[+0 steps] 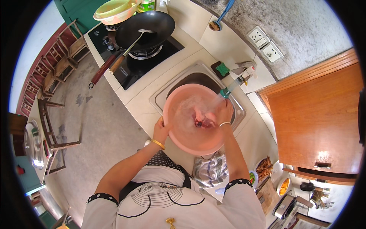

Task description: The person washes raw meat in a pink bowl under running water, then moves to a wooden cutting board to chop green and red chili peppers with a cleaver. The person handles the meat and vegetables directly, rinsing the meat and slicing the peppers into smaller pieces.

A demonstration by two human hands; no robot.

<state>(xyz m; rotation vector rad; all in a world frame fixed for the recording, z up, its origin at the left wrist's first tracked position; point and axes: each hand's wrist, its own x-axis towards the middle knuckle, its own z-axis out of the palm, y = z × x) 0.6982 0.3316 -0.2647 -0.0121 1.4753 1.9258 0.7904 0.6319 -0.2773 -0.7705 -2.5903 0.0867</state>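
A pink plastic basin [183, 140] rests over the stainless steel sink [240, 108]. Water runs into it from a faucet [243, 76] with a clear and green nozzle. Pieces of raw meat [201, 118], red and pale pink, lie in the cloudy water. My left hand [161, 131] grips the basin's near left rim, thumb on the inner side. My right hand [224, 112] is at the basin's right side, below the nozzle, its fingers pointing up towards the far rim; whether it holds anything cannot be told.
A black wok [145, 25] with a spatula [133, 44] sits on the gas stove [125, 77]. A green sponge [222, 69] lies behind the sink. A striped cloth [210, 171], a cutting board [266, 194] and bowls of food are at the lower right. Wooden chairs [61, 67] line the left wall.
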